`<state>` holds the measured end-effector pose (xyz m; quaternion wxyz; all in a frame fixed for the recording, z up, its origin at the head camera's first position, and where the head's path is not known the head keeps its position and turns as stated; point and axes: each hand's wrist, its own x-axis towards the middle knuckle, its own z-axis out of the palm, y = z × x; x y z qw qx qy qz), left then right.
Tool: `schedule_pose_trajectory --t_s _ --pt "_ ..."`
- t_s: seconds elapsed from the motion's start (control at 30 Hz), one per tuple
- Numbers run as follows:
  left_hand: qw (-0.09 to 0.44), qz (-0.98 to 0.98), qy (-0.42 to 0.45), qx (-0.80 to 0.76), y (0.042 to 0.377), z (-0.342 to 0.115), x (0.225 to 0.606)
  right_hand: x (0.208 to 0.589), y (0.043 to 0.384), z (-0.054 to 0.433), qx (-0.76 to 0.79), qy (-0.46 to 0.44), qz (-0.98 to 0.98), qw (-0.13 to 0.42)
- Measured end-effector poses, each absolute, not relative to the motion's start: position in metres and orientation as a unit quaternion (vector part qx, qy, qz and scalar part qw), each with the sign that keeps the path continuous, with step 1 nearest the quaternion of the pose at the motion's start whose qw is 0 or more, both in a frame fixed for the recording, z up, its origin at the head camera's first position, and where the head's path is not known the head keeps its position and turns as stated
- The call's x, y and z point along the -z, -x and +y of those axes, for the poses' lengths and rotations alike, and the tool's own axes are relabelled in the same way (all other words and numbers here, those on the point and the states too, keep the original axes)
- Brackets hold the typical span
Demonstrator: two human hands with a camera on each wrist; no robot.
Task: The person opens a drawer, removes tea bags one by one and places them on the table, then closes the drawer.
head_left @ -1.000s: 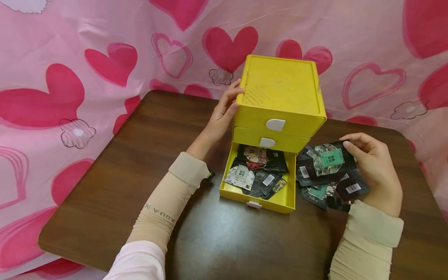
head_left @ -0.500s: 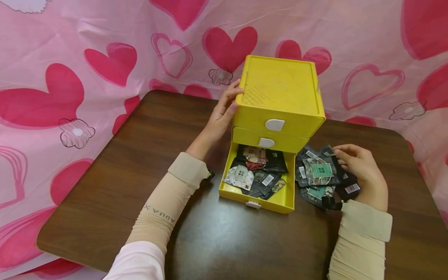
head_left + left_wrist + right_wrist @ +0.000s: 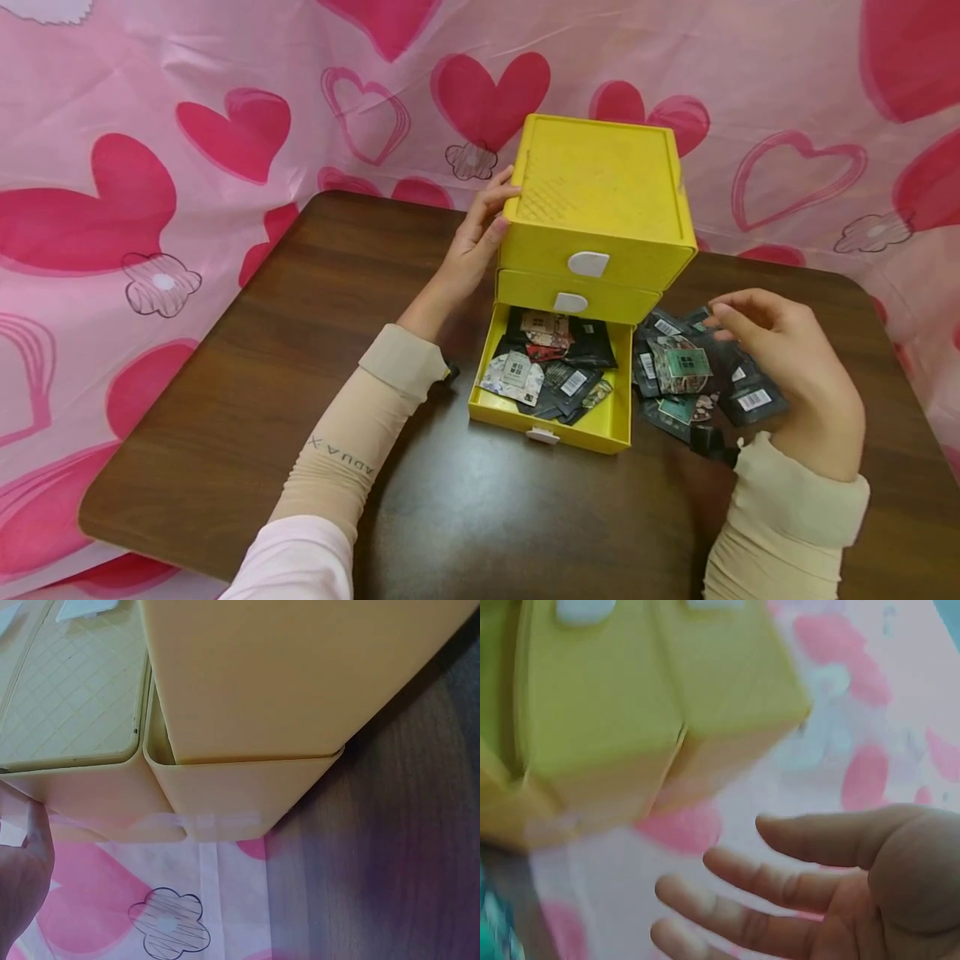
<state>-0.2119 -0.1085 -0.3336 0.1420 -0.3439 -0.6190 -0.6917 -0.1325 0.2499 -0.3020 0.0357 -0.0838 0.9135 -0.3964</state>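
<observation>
My left hand rests against the left side of a yellow drawer box, its fingertips at the top edge. The bottom drawer is pulled out and holds several dark sachets. To its right a heap of black sachets, with a green-labelled one on top, lies on the table. Over the right side of that heap hovers my right hand. In the right wrist view the right hand's fingers are spread apart, with nothing between them.
The brown table stands against a pink cloth printed with hearts. Two upper drawers with white handles are pushed in above the pulled-out one.
The right hand held the green-labelled sachet, laid it down on the heap to the left, let go and drew back a little. The left hand stays on the box.
</observation>
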Motion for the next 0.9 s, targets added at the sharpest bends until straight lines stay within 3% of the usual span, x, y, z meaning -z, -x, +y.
schedule_pose_trajectory --t_s 0.13,0.3,0.43,0.9 --pt "0.141 -0.621 0.346 0.689 0.201 -0.109 0.323 0.292 0.126 0.219 0.376 0.177 0.908 0.047" --pt "0.146 -0.620 0.348 0.687 0.197 -0.108 0.321 0.291 0.131 0.180 0.322 0.281 0.892 0.148" --pt "0.152 -0.619 0.353 0.685 0.201 -0.108 0.325 0.296 0.142 0.156 0.291 0.323 0.875 0.213" --pt "0.150 -0.613 0.353 0.691 0.216 -0.109 0.340 0.318 0.171 0.091 0.185 0.419 0.826 0.329"
